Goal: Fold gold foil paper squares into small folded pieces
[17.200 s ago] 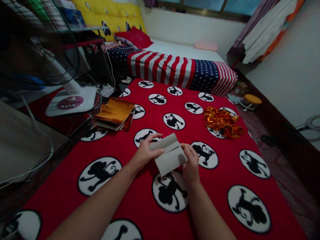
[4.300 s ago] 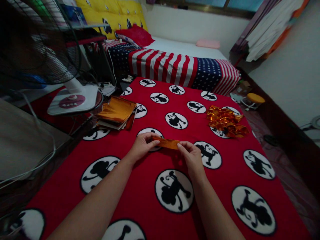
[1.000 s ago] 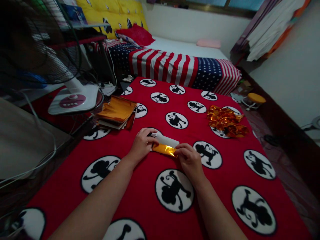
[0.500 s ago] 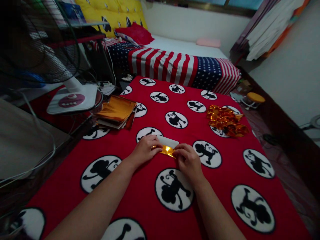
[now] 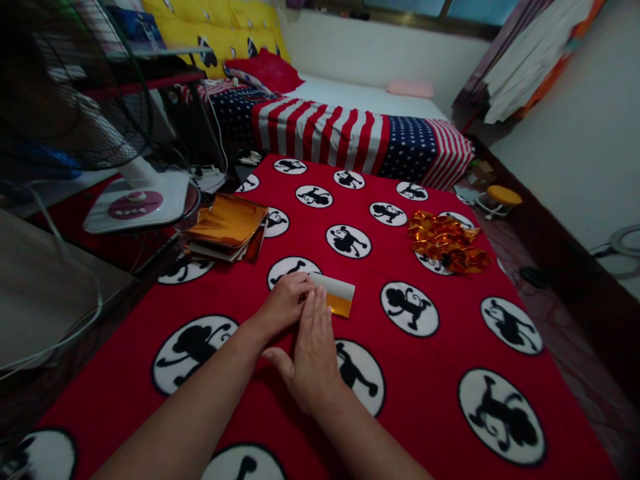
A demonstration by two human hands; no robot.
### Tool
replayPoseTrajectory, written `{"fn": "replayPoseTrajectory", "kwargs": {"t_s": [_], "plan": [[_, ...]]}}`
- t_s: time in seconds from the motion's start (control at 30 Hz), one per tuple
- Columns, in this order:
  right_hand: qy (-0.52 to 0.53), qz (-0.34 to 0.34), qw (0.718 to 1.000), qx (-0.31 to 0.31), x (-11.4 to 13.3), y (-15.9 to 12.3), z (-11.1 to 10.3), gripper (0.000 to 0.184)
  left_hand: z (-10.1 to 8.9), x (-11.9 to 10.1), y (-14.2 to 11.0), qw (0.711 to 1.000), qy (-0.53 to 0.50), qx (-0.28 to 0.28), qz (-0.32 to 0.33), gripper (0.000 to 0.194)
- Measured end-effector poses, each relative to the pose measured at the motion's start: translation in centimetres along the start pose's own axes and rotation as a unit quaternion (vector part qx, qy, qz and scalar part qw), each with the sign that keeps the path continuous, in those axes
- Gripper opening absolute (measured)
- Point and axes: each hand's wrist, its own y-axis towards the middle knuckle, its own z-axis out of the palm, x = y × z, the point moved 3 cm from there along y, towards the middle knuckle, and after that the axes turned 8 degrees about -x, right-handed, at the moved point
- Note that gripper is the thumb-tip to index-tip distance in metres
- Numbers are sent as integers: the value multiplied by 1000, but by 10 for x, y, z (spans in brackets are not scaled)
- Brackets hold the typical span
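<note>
A small sheet of gold foil paper lies on the red blanket, its pale back side facing up along the far half and a shiny gold folded strip along the near half. My left hand pinches the paper's left end, fingers curled over it. Flat across the left part of the gold strip lies my right hand, fingers straight and together, thumb spread out to the left. The fingers of both hands meet and hide the paper's left portion.
A stack of gold paper sheets sits at the blanket's left edge, near a fan base. Crumpled or folded gold foil pieces lie at the right. A bed stands beyond the red blanket.
My right hand has left the paper's right end and moved left, its fingers changing from a pinch to lying flat on the strip beside my left hand. The left hand stays at its end.
</note>
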Motion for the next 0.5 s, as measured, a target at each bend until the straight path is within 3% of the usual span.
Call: {"fn": "replayPoseTrajectory", "kwargs": {"t_s": [0.13,0.33,0.5], "plan": [[-44,14,999,15,-9,-3,2,108,1,1,0,1000,1,-4,-8,17],[-88,34,995,22,-30,-14,-12,114,5,6,0,999,-19,-17,-22,8],[-115,38,992,30,-45,-19,-23,107,3,4,1,999,12,-6,-41,7]]}}
